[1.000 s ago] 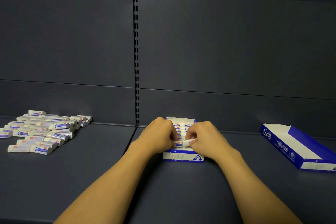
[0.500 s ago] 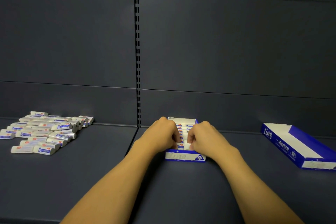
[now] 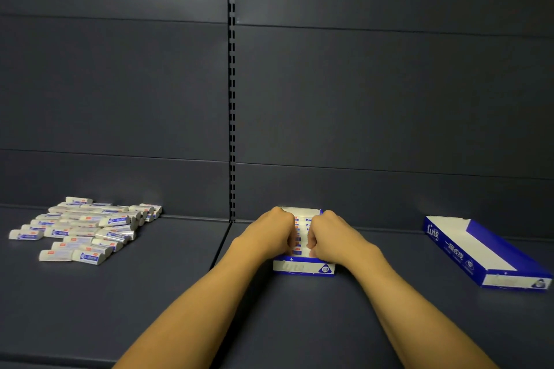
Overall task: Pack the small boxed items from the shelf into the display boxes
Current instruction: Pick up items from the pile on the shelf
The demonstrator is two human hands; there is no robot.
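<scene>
Both hands curled, knuckles up, fingertips down inside the blue-and-white cardboard display box (image 3: 302,267) at shelf centre. Left hand (image 3: 271,232) covers the box's left half, right hand (image 3: 332,237) the right half, with a narrow gap between them. Fingers are bent in and pressed onto the row of small white boxed items (image 3: 301,226) already packed there. Can't tell whether either hand is pinching a single item or just pushing the row flat; fingertips are hidden under the knuckles.

Box's long axis runs away from the person toward the back panel. Packed items lie crosswise to it, stacked front to back. Looks nearly full from what shows between the hands. My read: seating/levelling step on this box.

Key relation for the next move: the loose pile of small white boxed items with blue and red labels (image 3: 87,229) sits on the dark grey metal shelf (image 3: 168,293), well apart to the left, so left hand is nearer. Their long axes run mostly left-right, matching the packed orientation, so little rotation is needed.

Second blue-and-white display box (image 3: 491,257) lies well apart to the right, angled, looks empty. Right hand is nearer to that one.
</scene>
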